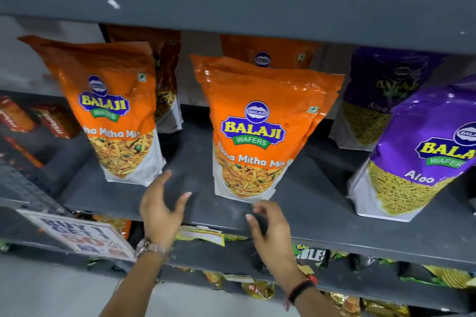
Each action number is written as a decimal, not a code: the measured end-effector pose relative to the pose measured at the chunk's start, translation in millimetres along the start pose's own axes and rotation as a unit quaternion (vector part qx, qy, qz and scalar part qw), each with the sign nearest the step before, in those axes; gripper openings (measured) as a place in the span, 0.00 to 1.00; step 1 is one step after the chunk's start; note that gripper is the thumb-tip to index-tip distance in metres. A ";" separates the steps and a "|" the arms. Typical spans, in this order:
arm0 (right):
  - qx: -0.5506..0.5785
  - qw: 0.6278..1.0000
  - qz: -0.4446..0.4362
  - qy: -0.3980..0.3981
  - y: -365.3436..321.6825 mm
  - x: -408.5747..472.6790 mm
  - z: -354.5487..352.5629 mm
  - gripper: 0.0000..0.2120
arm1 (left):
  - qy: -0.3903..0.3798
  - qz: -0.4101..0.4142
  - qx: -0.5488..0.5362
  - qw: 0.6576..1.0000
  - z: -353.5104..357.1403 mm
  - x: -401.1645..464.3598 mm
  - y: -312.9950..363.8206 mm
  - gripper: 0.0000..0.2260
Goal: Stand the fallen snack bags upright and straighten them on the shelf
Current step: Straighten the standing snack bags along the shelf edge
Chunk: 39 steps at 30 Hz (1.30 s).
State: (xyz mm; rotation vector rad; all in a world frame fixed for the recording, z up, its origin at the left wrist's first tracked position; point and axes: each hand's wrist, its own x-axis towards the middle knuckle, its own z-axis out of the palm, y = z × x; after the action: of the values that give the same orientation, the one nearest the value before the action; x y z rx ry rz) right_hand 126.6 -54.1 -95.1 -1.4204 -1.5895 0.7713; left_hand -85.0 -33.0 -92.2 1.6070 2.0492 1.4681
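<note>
Grey shelf (322, 213) edge lies under both empty hands: left hand (161, 210) and right hand (270, 231), fingers spread. Just beyond stand two orange snack bags (257, 123), upright; a purple bag (425, 152) leans at right.

The front purple Aloo bag (422, 152) runs off the right edge, its brand name cut short. Behind the two front orange Mitha Mix bags (113, 110) (257, 131), a darker bag (164, 77) and another orange bag (268, 55) show only in part. The flat red packets (28, 118) at far left are too blurred to read. The promotion sign (82, 237) reads "BUY 1 GET 1"; its lower lines are smeared.
</note>
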 end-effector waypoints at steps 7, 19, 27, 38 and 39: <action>-0.019 0.981 -0.011 -0.191 -49.4 41.0 100.7 0.30 | -0.027 -0.103 -0.016 0.994 -77.9 49.3 -76.6 0.34; -0.115 0.980 -0.014 -0.162 -87.2 83.0 190.0 0.37 | -0.247 -0.127 -0.107 0.955 -91.7 118.3 -123.6 0.37; -0.104 0.986 -0.022 -0.131 -85.0 65.4 189.6 0.36 | -0.251 -0.106 -0.096 0.957 -98.5 106.2 -130.9 0.36; -0.156 0.978 -0.016 -0.137 -82.6 65.6 193.1 0.38 | -0.242 -0.088 -0.065 0.964 -99.9 104.3 -128.7 0.35; -0.158 0.978 -0.014 -0.138 -83.4 65.5 192.8 0.38 | -0.244 -0.088 -0.062 0.964 -100.4 103.9 -128.1 0.35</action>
State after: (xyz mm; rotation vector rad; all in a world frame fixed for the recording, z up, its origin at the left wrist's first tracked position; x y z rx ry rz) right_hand -82.7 13.6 -97.0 -1.5599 -2.0126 0.7486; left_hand -275.5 -1.2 -93.6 1.5047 1.7296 0.9921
